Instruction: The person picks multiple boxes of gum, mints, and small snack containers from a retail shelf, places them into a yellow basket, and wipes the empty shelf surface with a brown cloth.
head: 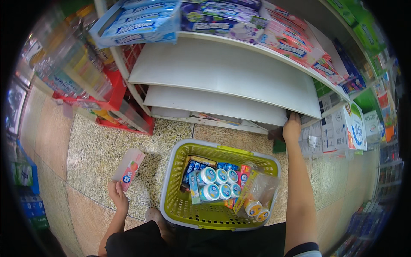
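My left hand (118, 196) grips one end of a slim pink and white carton (129, 168), printed with a peach-like fruit, and holds it out to the left of the basket. My right hand (292, 129) reaches to the right end of the lower shelf boards (215, 99). Its fingertips are hidden there, so any grip is unclear. Between my arms stands a yellow-green plastic basket (192, 221) with a grey rim. Inside it lie a wrapped pack of white tubs with blue lids (220, 183), blue packets (195, 167) and a clear bag (261, 183) with orange-lidded tubs (257, 210).
Above the bare boards, a shelf carries blue (138, 27), purple (221, 19) and pink (289, 41) display boxes. A red rack (112, 93) with plastic jars stands left. White cartons (340, 128) sit right of my right hand. A shoe (154, 214) is beside the basket.
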`<state>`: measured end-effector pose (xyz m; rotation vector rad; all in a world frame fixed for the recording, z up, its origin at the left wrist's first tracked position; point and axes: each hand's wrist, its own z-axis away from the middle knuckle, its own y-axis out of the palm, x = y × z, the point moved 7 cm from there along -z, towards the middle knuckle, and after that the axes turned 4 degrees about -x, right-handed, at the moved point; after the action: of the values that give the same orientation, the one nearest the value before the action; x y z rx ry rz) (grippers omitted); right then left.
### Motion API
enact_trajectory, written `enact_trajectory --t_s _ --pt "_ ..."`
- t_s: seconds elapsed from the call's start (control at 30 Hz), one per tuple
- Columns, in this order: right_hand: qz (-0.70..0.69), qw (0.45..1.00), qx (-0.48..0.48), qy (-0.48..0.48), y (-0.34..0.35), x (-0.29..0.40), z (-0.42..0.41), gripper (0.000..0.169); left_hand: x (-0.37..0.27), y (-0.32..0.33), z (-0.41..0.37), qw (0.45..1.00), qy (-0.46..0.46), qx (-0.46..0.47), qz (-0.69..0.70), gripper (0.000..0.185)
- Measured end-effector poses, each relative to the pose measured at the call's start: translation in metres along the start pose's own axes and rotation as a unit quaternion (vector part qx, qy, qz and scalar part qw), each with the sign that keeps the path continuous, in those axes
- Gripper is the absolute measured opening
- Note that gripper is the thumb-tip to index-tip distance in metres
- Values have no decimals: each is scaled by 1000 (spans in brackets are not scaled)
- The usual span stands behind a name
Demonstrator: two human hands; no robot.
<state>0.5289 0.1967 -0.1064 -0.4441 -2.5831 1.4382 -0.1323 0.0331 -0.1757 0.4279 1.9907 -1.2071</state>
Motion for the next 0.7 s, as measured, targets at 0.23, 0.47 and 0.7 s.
enact_trajectory --t_s 0.23,0.47,0.7 --pt "-164 976 107 -98 6 218 19 28 14 3 12 999 7 19 -28 21" --pt "-517 813 168 -209 -61 440 83 31 15 -16 7 998 -51 -25 8 23" --pt "-755 196 542 313 -88 326 93 41 -3 -46 -22 986 -96 -48 131 31"
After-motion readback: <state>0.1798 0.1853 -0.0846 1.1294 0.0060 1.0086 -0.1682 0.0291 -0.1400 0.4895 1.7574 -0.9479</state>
